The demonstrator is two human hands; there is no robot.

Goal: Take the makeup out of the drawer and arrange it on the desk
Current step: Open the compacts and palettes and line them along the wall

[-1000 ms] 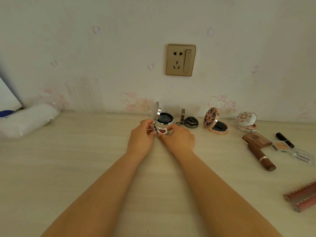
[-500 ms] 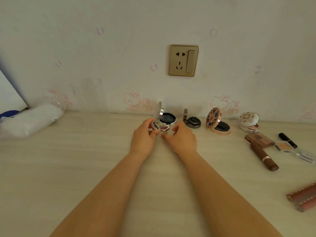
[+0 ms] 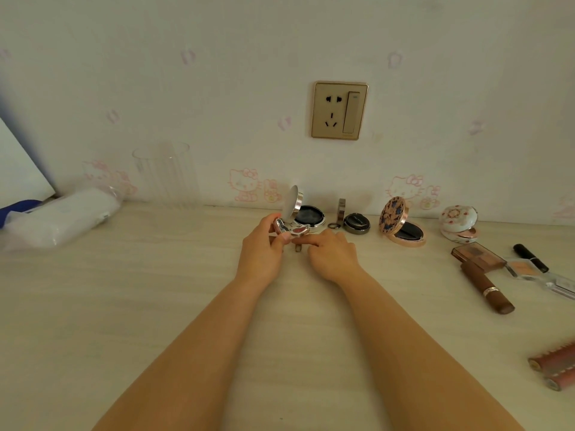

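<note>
My left hand (image 3: pixel 263 248) pinches a small silver compact with a red heart (image 3: pixel 294 229), lifted just above the desk (image 3: pixel 155 306) in front of an open silver cushion compact (image 3: pixel 308 215). My right hand (image 3: pixel 334 255) sits right beside it with fingers loosely curled; its index fingertip lies just below the small compact. A tiny metal piece (image 3: pixel 297 247) shows between the two hands. Lined up along the wall to the right stand a small black compact (image 3: pixel 357 223), a floral rose-gold compact (image 3: pixel 401 227) and a white floral compact (image 3: pixel 457 221).
At right lie a brown palette (image 3: pixel 477 255), a brown lipstick (image 3: pixel 487 289), a black tube (image 3: pixel 530 258), a clear palette (image 3: pixel 529 269) and pink gloss tubes (image 3: pixel 557 365). A clear glass (image 3: pixel 165 174) and a plastic-wrapped white pack (image 3: pixel 59 217) stand at the back left. No drawer is in view.
The small heart compact has tipped from upright to flatter in my left hand. My right hand has slipped down off it and drawn slightly back.
</note>
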